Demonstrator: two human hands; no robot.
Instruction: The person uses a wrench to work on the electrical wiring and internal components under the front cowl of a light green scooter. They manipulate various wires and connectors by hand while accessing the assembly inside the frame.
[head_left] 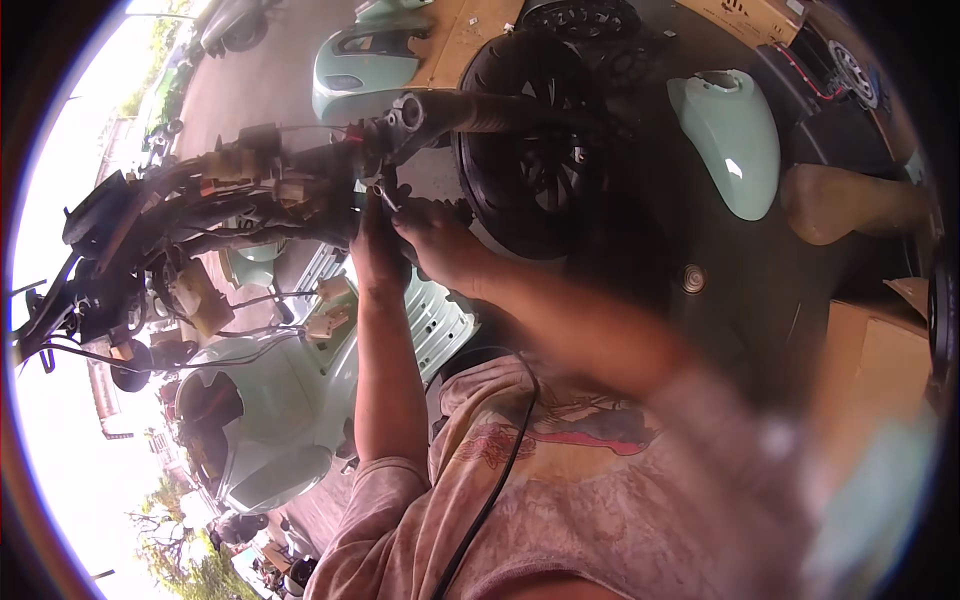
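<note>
Both my hands are close together beside the dark stripped scooter frame (300,190), just left of a black-tyred wheel (490,170). My left hand (378,252) is closed, its fingers pointing up along the frame. Against it, my right hand (438,240) is closed too, with its fingers curled. A short shiny metal piece (389,198) shows at the fingertips, too small to name. Which hand grips it is hidden. Just above them, a dark tube with a round open end (409,113) runs toward the wheel.
Loose wiring with pale connectors (325,322) hangs from the frame. Pale green body panels (270,420) lie at the lower left. A green fender (735,140) rests on the floor at right. Cardboard (875,360) stands at the right edge, and another tyre (580,18) lies behind.
</note>
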